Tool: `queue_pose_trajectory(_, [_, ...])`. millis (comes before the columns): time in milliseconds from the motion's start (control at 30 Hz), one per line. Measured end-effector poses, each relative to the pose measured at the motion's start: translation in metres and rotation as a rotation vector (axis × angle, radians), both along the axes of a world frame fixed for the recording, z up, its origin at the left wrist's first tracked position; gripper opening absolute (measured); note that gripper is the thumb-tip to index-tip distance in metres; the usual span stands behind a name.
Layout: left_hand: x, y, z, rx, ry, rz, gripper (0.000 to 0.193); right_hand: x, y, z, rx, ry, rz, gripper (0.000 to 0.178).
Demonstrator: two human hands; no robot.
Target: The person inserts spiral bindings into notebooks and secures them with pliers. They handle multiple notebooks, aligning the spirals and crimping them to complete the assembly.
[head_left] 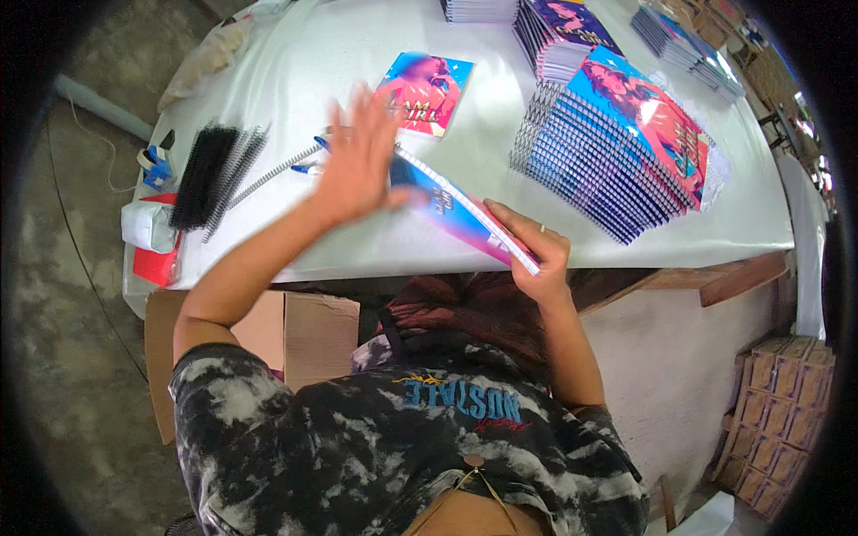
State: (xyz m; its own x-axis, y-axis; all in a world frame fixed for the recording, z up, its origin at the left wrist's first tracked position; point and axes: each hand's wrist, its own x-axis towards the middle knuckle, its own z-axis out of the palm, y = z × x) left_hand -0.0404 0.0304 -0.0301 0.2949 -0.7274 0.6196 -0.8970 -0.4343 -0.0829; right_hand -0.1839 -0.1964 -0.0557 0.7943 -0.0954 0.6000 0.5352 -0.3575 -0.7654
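My right hand (542, 257) grips one end of a notebook (460, 219) with a blue and pink cover, its thumb on top. The notebook is tilted above the near part of the table, page edges upward. My left hand (362, 161) is raised at the notebook's far end, fingers spread and slightly blurred; whether it touches the notebook I cannot tell. A long black spiral coil (275, 171) lies left of that hand, beside something blue (304, 168), mostly hidden. Beyond the hand another illustrated notebook (438, 94) lies flat, partly covered by my fingers.
A bundle of black spiral coils (204, 179) lies on the white-covered table (313, 250) at left, near a white packet (150, 225). Fanned coil-bound notebooks (617, 152) are piled at right, with more stacks (563, 40) behind. An open cardboard box (322, 335) stands below the near edge.
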Motion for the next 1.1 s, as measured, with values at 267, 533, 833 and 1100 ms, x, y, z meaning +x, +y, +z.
queue_pose_trajectory(267, [0.019,-0.008,0.004,-0.230,-0.086,0.040,0.104,0.003,0.003,0.009,-0.143,-0.136,0.025,0.030])
queue_pose_trajectory(533, [0.033,-0.001,0.024,-0.362,-0.136,0.052,0.116,0.005,0.005,0.019,-0.132,-0.173,0.099,0.026])
queue_pose_trajectory(833, [0.036,0.018,-0.062,-0.440,-0.147,-0.087,0.110,0.005,0.001,0.011,-0.137,-0.205,0.154,0.032])
queue_pose_trajectory(1100, [-0.001,0.008,-0.065,-0.088,-0.034,-0.011,0.121,0.001,-0.007,0.016,-0.126,-0.207,0.149,0.030])
